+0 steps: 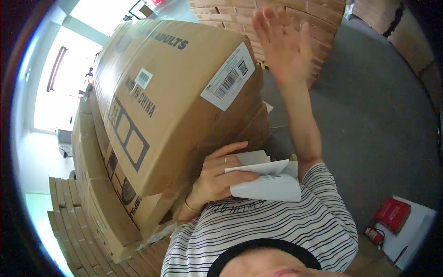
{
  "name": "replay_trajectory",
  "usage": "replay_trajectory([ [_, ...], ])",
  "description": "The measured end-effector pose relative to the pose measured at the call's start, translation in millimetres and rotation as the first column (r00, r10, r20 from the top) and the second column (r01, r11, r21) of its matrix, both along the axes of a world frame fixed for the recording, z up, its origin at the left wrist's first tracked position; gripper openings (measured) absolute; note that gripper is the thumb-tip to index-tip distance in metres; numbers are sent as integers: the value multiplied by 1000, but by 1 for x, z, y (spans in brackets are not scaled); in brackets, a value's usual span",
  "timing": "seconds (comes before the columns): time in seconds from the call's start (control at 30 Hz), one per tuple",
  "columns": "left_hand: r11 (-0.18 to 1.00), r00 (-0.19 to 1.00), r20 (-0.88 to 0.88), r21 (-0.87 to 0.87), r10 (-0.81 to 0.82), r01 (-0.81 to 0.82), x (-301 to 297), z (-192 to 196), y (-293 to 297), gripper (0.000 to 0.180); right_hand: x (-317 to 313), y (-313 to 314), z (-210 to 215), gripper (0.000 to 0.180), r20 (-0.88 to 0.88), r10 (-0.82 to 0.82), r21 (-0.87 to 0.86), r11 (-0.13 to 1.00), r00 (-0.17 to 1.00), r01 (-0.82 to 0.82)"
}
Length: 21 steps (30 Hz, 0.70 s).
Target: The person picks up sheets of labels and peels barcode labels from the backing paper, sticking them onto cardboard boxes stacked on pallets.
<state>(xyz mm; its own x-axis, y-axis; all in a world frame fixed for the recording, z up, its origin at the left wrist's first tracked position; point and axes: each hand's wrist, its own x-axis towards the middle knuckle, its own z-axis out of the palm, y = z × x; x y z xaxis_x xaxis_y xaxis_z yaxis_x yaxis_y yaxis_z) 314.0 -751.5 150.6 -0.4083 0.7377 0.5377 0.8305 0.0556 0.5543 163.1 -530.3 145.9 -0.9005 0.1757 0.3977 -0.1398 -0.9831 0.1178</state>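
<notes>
My left hand (pixel 217 177), with a ring and a thin bracelet, is closed on several folded white label sheets (pixel 272 187) in front of my striped shirt. Close beside it stands a large brown cardboard box (pixel 170 111). A white shipping label (pixel 229 76) with barcodes lies across the box's corner edge, and a smaller white label (pixel 144 78) is on its printed side. My right hand (pixel 284 48) is raised beyond the shipping label, slightly blurred, with its fingers apart and nothing in it. It appears apart from the box.
More cartons (pixel 99 184) sit under and beside the large box. Flat cardboard is stacked at the lower left (pixel 69 217) and the far side (pixel 318 18). Grey floor (pixel 369 106) spreads to the right. A red packet (pixel 392 214) lies on a white board (pixel 410 237), beside a small red cylinder (pixel 374 235).
</notes>
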Motion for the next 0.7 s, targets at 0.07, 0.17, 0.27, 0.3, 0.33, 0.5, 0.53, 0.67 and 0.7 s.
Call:
replay_trajectory([
  [0.07, 999, 999, 50, 46, 6, -9, -2, -5, -6, 21, 18, -7, -15, 68, -251, 118, 173, 982, 961, -76],
  [0.17, 986, 981, 181, 139, 68, -94, 4, -12, -11, 18, 56, -17, -12, 82, -652, 361, 483, 876, 667, -2],
  [0.27, 917, 889, 355, 163, 291, -365, 11, -13, -20, 11, 105, -11, 23, 66, -643, 264, 709, 559, 719, 429],
  [0.3, 924, 896, 359, 173, 263, -340, 9, -12, -16, 11, 118, -4, 34, 53, -735, 185, 677, 247, 652, 693],
  [0.33, 909, 883, 366, 179, 294, -377, 11, -15, -15, 11, 127, -2, 38, 42, -817, 166, 544, -96, 552, 834],
  [0.5, 865, 848, 397, 210, 351, -456, 0, -15, 16, 18, 136, 19, 45, 15, -829, 77, 476, -424, 555, 770],
  [0.53, 891, 911, 267, 249, 313, -379, -9, -13, 30, 19, 131, 33, 49, 13, -843, 43, 464, -447, 536, 765],
  [0.67, 938, 939, 96, 83, 330, -337, -37, -23, 65, 32, 90, 80, 63, 11, -831, -226, 556, -298, 508, 776],
  [0.7, 941, 941, 38, 30, 335, -336, -47, -32, 76, 33, 77, 90, 59, 11, -830, -201, 558, -268, 521, 785],
])
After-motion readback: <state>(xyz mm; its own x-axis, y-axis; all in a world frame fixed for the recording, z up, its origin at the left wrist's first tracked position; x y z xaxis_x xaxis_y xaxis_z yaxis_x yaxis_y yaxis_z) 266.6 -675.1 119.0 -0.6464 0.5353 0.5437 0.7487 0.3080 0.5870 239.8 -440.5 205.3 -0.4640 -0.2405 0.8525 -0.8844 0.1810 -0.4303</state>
